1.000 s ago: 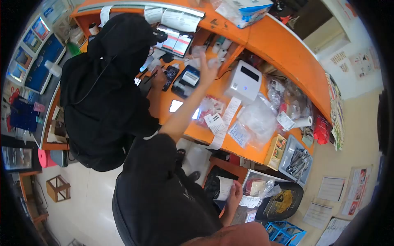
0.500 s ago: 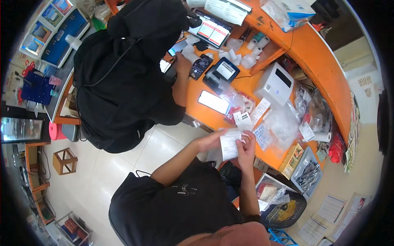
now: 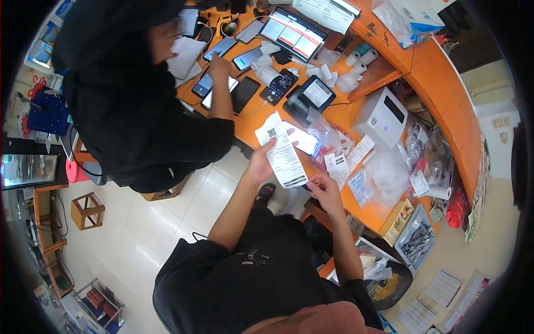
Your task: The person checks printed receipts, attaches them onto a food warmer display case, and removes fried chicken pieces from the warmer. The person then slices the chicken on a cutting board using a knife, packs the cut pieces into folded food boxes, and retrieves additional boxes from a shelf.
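A long printed receipt (image 3: 281, 156) with a QR code near its top is spread out above the desk's front edge. My left hand (image 3: 260, 165) is closed on its left side, with the thumb lying over the paper. At the lower right corner, the fingertips of my right hand (image 3: 327, 193) pinch the paper's edge. Just behind the receipt lies a phone with a lit white screen (image 3: 303, 140), partly covered by the paper. More slips (image 3: 337, 167) and clear plastic bags (image 3: 378, 172) lie to the right of my right hand.
A co-worker in black (image 3: 144, 106) leans over the desk at left, one hand among several phones (image 3: 221, 49). A white printer (image 3: 381, 118), a dark terminal (image 3: 311, 97) and a tablet (image 3: 293, 34) stand on the orange desk (image 3: 253, 125). A wooden stool (image 3: 87, 211) stands on the floor.
The receipt, bunched between my hands before, is now opened out and tilted, its print facing up. My left hand has moved left and up. The co-worker has shifted left, uncovering more phones.
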